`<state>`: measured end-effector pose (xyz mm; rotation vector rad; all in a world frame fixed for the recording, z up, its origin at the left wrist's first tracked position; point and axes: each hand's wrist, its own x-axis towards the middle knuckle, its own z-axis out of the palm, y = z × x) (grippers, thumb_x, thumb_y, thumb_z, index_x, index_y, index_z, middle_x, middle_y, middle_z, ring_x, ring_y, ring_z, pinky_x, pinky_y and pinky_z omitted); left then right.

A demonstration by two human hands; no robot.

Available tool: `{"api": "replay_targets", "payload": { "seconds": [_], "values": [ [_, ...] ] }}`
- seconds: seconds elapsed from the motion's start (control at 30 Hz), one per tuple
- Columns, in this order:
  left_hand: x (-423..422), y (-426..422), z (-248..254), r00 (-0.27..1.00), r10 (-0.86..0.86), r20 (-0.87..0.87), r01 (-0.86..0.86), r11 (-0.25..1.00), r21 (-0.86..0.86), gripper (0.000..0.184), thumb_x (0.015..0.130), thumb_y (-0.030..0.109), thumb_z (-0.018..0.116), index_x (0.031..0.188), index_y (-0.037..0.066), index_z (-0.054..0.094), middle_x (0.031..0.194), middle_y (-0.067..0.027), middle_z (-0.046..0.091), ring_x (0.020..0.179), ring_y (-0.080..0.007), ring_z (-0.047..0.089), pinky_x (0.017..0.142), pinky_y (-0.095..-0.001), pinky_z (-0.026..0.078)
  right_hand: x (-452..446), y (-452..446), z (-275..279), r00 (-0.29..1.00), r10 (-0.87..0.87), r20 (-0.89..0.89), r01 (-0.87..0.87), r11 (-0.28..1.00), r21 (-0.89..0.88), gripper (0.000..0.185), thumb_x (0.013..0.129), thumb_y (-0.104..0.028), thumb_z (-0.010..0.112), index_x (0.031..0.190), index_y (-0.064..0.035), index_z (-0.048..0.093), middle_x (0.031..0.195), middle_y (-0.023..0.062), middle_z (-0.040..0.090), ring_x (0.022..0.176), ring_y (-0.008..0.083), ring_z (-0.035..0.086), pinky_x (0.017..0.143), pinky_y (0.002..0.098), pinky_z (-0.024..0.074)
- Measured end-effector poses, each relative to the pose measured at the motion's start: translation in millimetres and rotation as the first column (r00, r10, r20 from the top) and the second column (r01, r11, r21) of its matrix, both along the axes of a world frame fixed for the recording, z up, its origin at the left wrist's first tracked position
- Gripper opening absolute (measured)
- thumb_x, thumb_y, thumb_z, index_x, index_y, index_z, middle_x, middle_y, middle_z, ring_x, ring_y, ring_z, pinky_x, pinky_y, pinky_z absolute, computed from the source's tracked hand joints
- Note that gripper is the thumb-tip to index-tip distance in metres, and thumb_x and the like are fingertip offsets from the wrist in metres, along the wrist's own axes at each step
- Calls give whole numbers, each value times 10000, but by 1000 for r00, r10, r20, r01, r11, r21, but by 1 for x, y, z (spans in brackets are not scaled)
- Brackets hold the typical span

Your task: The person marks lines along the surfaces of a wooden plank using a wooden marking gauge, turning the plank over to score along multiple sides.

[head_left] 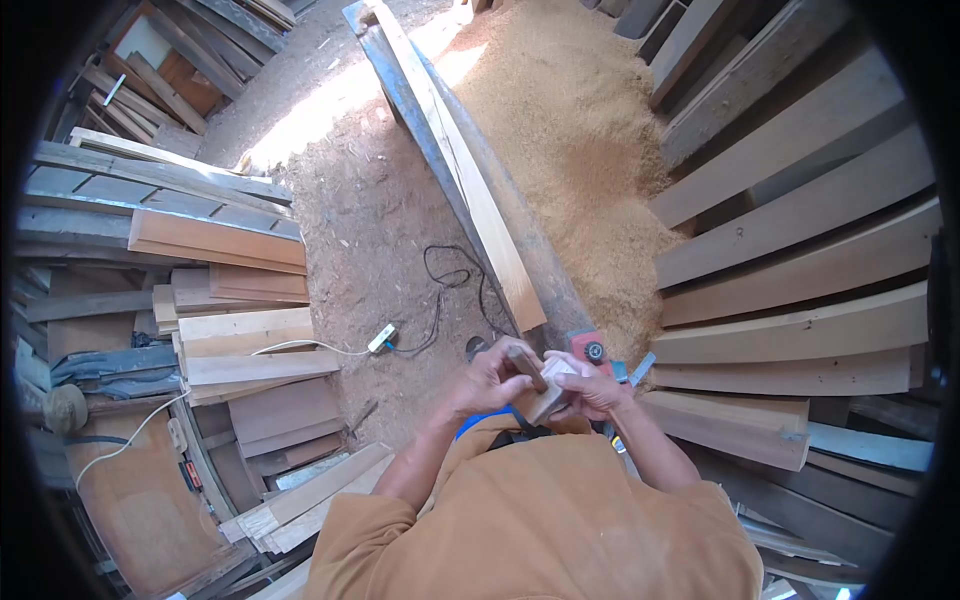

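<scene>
Close to my body, my left hand [487, 380] is closed round a small wooden block [538, 397] that has a darker strip of wood along its top. On the block's other side, my right hand [592, 390] grips a pale, whitish piece [560, 368] against it; what that piece is, I cannot make out. Just beyond my hands lies a long light plank [470, 180] on a narrow bench [545, 265]. A red power tool [590, 348] with a black knob sits at the bench's near end, by my right hand.
A white power strip [381, 338] with a black cable [437, 300] lies on the floor to the left. Boards are stacked at left [215, 240] and right [800, 325]. Sawdust [570, 130] is heaped right of the bench.
</scene>
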<state>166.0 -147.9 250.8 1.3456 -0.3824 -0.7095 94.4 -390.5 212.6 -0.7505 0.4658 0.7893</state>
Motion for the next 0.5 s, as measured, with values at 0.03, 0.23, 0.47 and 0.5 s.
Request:
{"api": "replay_targets", "payload": {
  "seconds": [0.03, 0.23, 0.47, 0.5],
  "values": [
    [0, 0, 0, 999, -38, 6, 38, 999, 14, 345, 923, -83, 656, 1229, 39, 554, 1105, -68, 700, 1032, -147, 704, 933, -323, 575, -5, 4, -11, 999, 34, -20, -34, 999, 23, 858, 908, -325, 821, 1582, -121, 331, 1351, 104, 543, 1137, 251, 636, 835, 518, 604],
    [8, -8, -22, 986, 55, 154, -54, 998, -13, 322, 920, -119, 627, 1196, 39, 579, 1140, -82, 722, 1045, -150, 715, 927, -318, 580, 18, -3, -16, 937, 1, 350, 140, 916, -376, 915, 811, -198, 859, 1581, -83, 378, 1371, 121, 572, 1232, 220, 598, 1006, 372, 536],
    [27, -25, -44, 961, 265, -78, -271, 959, -84, 396, 927, -155, 575, 1241, 75, 501, 1278, -158, 674, 1306, -255, 615, 1116, -398, 496, 50, 2, -11, 854, 53, 517, 366, 645, -671, 932, 736, -273, 877, 1513, 7, 445, 1424, 241, 596, 1345, 349, 565, 1139, 436, 426],
    [26, -28, -50, 951, 294, -97, -301, 952, -59, 417, 931, -142, 583, 1275, 77, 496, 1312, -166, 658, 1334, -254, 595, 1123, -394, 489, 57, 0, -17, 843, 45, 536, 389, 636, -667, 913, 745, -259, 871, 1510, -2, 444, 1407, 246, 602, 1328, 366, 578, 1128, 438, 436]
  ]
}}
